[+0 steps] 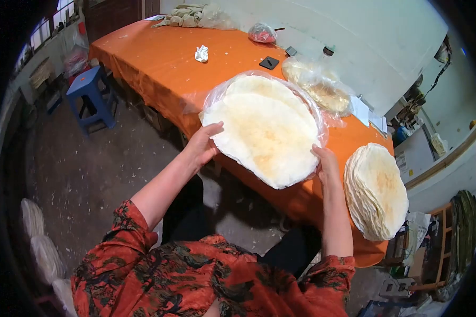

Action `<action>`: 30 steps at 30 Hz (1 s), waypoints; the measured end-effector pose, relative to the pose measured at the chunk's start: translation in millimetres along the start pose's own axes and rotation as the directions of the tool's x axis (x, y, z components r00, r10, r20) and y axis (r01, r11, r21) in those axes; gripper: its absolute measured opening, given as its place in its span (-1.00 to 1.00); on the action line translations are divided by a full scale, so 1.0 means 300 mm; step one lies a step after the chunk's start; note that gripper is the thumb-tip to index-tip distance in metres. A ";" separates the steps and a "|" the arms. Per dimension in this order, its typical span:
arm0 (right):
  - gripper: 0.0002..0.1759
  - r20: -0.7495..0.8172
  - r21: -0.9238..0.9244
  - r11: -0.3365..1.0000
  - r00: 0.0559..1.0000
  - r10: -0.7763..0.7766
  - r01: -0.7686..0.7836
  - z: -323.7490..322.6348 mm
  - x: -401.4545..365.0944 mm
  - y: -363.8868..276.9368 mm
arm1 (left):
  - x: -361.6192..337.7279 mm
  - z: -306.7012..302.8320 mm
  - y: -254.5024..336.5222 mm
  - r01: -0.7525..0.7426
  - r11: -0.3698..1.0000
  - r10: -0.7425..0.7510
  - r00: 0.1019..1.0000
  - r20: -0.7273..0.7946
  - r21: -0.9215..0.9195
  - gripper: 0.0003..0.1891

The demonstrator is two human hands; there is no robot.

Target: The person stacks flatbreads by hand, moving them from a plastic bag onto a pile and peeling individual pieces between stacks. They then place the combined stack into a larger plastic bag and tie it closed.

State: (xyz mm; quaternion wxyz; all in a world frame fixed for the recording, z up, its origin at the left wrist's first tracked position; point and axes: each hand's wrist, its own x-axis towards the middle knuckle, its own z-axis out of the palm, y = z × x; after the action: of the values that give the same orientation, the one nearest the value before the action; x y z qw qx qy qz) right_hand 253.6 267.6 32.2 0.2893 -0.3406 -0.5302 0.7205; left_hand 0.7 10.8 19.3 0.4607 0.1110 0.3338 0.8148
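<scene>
A large, pale round flatbread (264,140) with toasted brown patches is held up in front of me, tilted over the table's near edge. My left hand (203,145) grips its left rim, thumb on top. At the right rim my right hand (327,161) is closed on it the same way, with the fingers hidden underneath. Behind it lies another pale flatbread (267,87) in a clear plastic bag (214,95). A thick stack of flatbreads (375,193) stands to the right of my right hand.
An orange cloth covers the long table (143,50). Along the wall side are a filled plastic bag (322,87), a black flat object (269,63), crumpled white tissue (201,53) and papers (360,111). A blue stool (92,95) stands on the floor at left.
</scene>
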 end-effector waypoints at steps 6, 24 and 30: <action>-0.66 -0.026 -0.171 0.982 0.996 -0.081 0.075 0.002 0.080 0.008 | 0.025 -0.026 -0.050 -0.035 0.999 0.034 0.999 0.021 0.039 -0.46; -0.50 0.055 -0.472 0.729 0.842 -0.537 0.496 0.026 0.004 -0.061 | -0.059 0.046 0.008 -0.210 0.919 0.188 0.977 0.098 0.333 -0.53; -0.70 -0.021 -0.403 0.653 0.707 -0.707 0.641 -0.196 -0.156 -0.380 | -0.081 0.405 0.044 -0.232 0.919 0.138 0.947 0.291 0.318 -0.42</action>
State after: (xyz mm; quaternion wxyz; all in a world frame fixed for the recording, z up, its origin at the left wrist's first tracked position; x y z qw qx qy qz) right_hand 335.0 295.4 138.3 0.5136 -0.2280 -0.7153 0.4153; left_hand 64.4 39.9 122.5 0.3944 0.3290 0.3963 0.7610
